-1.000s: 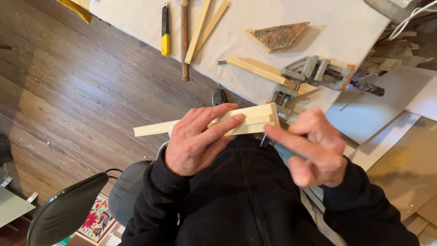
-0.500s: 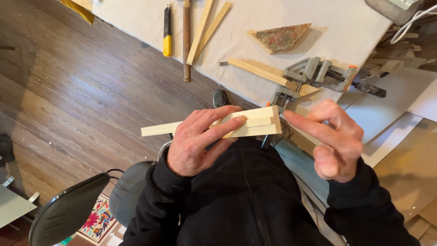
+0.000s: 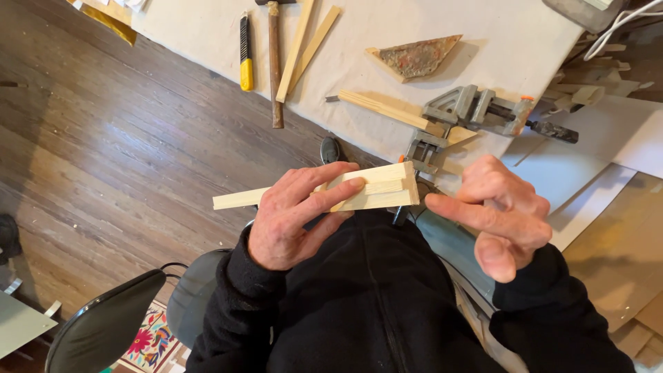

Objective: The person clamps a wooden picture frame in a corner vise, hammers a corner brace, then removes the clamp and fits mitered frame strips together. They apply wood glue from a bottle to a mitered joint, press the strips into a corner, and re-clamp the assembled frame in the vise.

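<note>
The person sits in a black sweater, and the left hand (image 3: 293, 217) is closed around a bundle of pale wooden strips (image 3: 331, 193), thumb under, fingers laid over the top. The bundle is held level above the lap, in front of the white cloth-covered table (image 3: 207, 31), not touching it. Its thick end shows three stacked strips; one thin strip goes out longer to the other side.

The right hand (image 3: 501, 214) holds nothing. It is loosely open, the index finger stretched toward the thick end of the bundle, very near but apart from it.

On the table, just beyond the bundle, lies a grey metal corner clamp (image 3: 459, 114) with a wooden strip fixed in it. Farther along the table from the clamp are a triangular rusty-brown piece (image 3: 418, 55), two long thin wooden sticks (image 3: 304, 45), a hammer with wooden handle (image 3: 275, 62) and a yellow and black utility knife (image 3: 245, 55). Under the table edge is dark wooden floor (image 3: 103, 159). A dark chair (image 3: 103, 331) stands near the person's left elbow.
</note>
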